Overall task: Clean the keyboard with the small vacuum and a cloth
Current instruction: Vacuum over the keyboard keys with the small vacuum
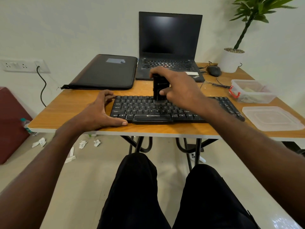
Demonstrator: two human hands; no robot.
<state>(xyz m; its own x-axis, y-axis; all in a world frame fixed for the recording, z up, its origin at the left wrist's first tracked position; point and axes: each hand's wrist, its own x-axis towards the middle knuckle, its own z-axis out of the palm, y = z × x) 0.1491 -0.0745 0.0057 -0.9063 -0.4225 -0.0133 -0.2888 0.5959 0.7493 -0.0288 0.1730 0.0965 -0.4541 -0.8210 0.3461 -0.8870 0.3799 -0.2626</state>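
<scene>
A black keyboard (pixel 145 109) lies along the front of the wooden table (pixel 79 103). My right hand (pixel 179 88) grips a small black vacuum (pixel 158 87) held upright, its brush end down on the keys near the middle of the upper rows. My left hand (pixel 99 113) rests flat on the table at the keyboard's left end, fingers by its back corner and thumb along its front edge. No cloth is clearly visible.
Behind the keyboard stand an open laptop (pixel 170 47), a black sleeve (pixel 105 73), a mouse (pixel 214 70) and a potted plant (pixel 233 60). A plastic box (pixel 252 91) and its lid (pixel 272 118) sit at the right. Paper scraps (pixel 82 144) litter the floor.
</scene>
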